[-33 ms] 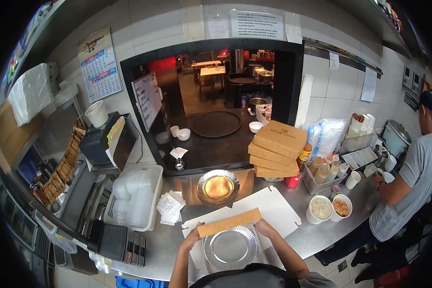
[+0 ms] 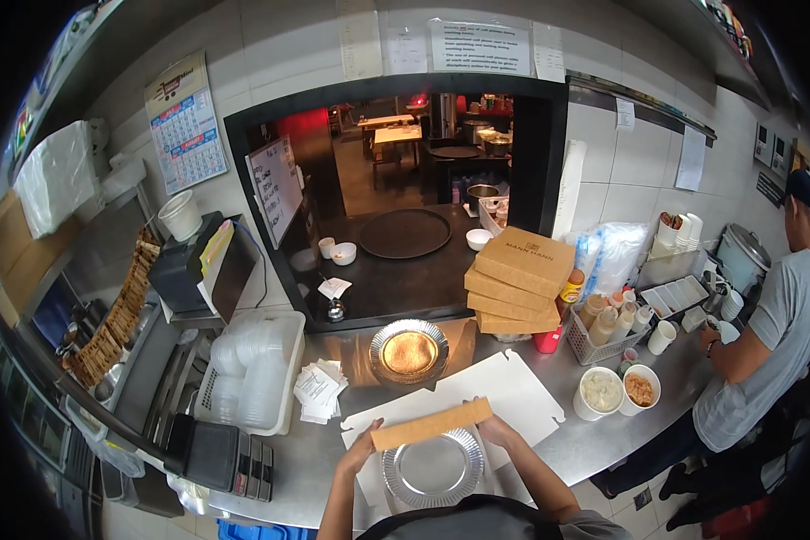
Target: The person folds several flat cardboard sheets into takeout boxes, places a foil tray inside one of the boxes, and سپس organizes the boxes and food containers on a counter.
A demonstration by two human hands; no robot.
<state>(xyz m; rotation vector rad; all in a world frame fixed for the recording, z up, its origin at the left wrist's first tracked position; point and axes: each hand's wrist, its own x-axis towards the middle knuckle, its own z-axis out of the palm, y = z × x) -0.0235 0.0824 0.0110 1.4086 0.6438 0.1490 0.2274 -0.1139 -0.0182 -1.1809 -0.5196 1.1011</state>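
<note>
A cardboard box, white inside, lies opened out before me on the steel counter, its flat white panel (image 2: 522, 400) stretching away from me. Between my hands stands a brown cardboard flap (image 2: 433, 426) of this box. My left hand (image 2: 361, 448) grips the flap's left end, and my right hand (image 2: 493, 430) grips its right end; some fingertips are hidden behind the cardboard. Just on the near side of the flap, a round silver foil plate (image 2: 432, 468) with a fluted rim sits in the box. Its far rim is partly covered by the flap.
Another foil plate (image 2: 409, 353) sits beyond the box. Folded brown boxes (image 2: 522, 265) are stacked behind it. Leftward are paper packets (image 2: 319, 390) and a bin of clear plastic containers (image 2: 290, 382). Rightward stand two food tubs (image 2: 600, 394), a bottle basket (image 2: 607, 346) and a co-worker (image 2: 756, 333).
The brown flap and both hands have shifted very slightly toward the right. Nothing else has visibly moved.
</note>
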